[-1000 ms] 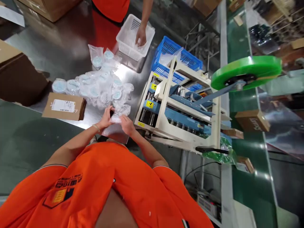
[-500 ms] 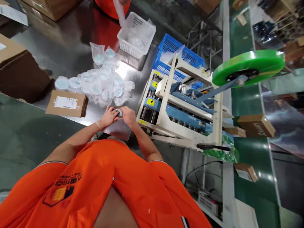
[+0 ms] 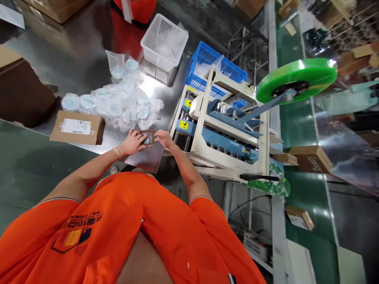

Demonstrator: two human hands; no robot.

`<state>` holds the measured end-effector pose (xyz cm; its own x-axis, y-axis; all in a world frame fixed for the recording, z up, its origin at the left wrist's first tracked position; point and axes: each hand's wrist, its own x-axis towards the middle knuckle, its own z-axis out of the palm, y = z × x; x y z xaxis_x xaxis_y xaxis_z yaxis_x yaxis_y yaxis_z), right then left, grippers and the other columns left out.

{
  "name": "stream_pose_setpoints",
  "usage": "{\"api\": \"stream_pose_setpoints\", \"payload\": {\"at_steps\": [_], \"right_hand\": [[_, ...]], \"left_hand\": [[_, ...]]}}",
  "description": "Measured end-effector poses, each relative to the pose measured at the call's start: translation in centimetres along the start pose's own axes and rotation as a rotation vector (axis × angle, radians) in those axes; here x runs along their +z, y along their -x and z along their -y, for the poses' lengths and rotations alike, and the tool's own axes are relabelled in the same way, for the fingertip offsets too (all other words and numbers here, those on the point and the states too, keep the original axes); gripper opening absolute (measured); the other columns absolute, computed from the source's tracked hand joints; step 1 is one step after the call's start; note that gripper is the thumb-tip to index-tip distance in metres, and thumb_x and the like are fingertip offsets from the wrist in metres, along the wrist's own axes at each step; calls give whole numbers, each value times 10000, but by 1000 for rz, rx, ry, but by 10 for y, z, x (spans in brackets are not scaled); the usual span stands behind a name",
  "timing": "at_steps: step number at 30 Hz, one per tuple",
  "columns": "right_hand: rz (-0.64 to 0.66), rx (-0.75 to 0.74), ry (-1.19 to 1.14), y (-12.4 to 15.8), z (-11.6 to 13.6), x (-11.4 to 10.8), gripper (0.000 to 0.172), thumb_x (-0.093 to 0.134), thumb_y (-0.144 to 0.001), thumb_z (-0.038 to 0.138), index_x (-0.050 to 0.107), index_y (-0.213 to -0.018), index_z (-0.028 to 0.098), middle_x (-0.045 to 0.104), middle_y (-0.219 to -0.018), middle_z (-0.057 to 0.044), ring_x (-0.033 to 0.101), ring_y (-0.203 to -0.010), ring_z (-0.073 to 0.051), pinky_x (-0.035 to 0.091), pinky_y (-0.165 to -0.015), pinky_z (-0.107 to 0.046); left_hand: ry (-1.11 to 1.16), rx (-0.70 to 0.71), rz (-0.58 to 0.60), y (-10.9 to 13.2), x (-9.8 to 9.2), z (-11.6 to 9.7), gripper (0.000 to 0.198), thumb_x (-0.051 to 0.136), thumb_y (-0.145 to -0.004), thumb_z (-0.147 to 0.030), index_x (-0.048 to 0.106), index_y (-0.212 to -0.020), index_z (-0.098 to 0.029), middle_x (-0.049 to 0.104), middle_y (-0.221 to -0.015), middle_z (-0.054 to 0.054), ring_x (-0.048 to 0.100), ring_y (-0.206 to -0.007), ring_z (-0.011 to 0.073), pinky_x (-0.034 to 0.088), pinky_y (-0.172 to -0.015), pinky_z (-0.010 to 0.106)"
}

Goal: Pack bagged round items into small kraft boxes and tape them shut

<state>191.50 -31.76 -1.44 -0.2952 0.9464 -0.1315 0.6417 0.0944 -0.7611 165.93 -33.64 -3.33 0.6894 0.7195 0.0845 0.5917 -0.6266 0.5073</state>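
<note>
Left hand [image 3: 133, 142]: curled closed over a small kraft carton [image 3: 151, 135], gripping its edge. Right hand [image 3: 164, 139]: open, fingers extended, fingertips just beside the carton. Carton: on a shiny metal sheet [image 3: 145, 161] at the edge of a steel bench [image 3: 68, 77], with a bagged disc [image 3: 146, 139] lying in it. On the bench, beyond the hands: heap of similar bagged discs [image 3: 124, 106], labelled cardboard box [image 3: 77, 131], white plastic basket [image 3: 164, 42] holding clear bags. To the right: white-and-blue machine [image 3: 222, 136], green tape reel [image 3: 296, 81], blue crate [image 3: 213, 65] behind the machine. Far side of the bench: co-worker's orange shirt [image 3: 133, 8]. Beyond the machine: green conveyor [image 3: 297, 126] carrying a cardboard box [image 3: 310, 159].
</note>
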Motion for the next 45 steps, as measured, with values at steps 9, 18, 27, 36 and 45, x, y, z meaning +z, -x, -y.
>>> {"api": "stream_pose_setpoints", "payload": {"at_steps": [9,18,27,36,45], "right_hand": [[187,-135,172,-15,-2,12,104,755,-916,209,826,-848,173,727,-896,-54,658,-903,-208,566,-947,-357],[171,-141,205,19,-34,27,181,672,-1037,289,819,-1023,185,741,-1221,-130,678,-1207,-280,556,-1195,-517],[30,-109,351,-15,-30,14,936,959,-848,452,567,-1652,176,483,-1721,-228,438,-1625,-443,402,-1336,-615],[180,-49,479,16,-29,30,1012,859,-955,481,347,-1802,274,195,-1899,-155,156,-1765,-451,298,-1364,-698],[-266,384,77,111,-65,72,734,756,-958,218,543,-1659,185,367,-1802,-250,448,-1650,-403,445,-1319,-602]], "left_hand": [[157,68,-8,0,-4,22,311,573,-1064,-411,834,-1128,-254,748,-1356,147,541,-1386,363,305,-1295,691],[1137,-438,-160,20,32,44,888,909,-725,-593,601,-1440,-166,724,-1278,123,671,-1218,308,577,-1035,403],[1019,-407,40,-5,12,60,717,792,-831,-478,713,-1460,-143,778,-1350,152,677,-1285,317,553,-1117,423],[-131,-412,131,-3,3,-14,1128,751,-954,-613,323,-1744,68,378,-1746,392,206,-1697,570,229,-1339,701],[-229,-323,91,-192,33,-14,965,695,-1045,-509,332,-1692,108,487,-1614,407,542,-1420,479,435,-1186,536]]}}
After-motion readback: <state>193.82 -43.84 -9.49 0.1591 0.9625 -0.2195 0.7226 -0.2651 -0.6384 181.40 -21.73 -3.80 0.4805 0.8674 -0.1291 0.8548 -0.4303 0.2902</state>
